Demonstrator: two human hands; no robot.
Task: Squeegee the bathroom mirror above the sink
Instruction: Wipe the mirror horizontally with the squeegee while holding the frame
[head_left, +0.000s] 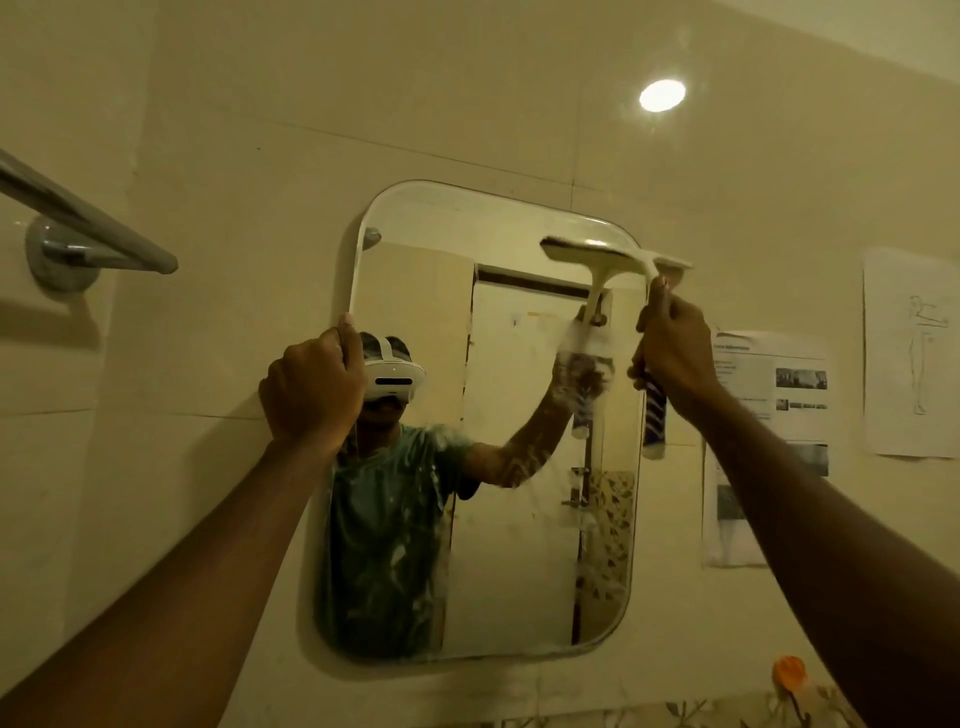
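A rounded rectangular mirror (519, 519) hangs on the cream tiled wall, streaked with white foam on its middle and lower left. My left hand (311, 384) grips the mirror's left edge, fingers curled around the rim. My right hand (675, 348) is closed around the blue-and-white handle of a white squeegee (597, 254). Its blade lies against the glass near the top right corner and reaches past the mirror's right edge. The handle's lower end sticks out below my fist. The sink is out of view.
A chrome towel bar (88, 223) juts from the wall at upper left. Printed paper sheets (769, 415) and a line drawing (914, 353) are stuck to the wall on the right. An orange hook (789, 673) sits at lower right. A ceiling light's reflection (662, 95) glares above.
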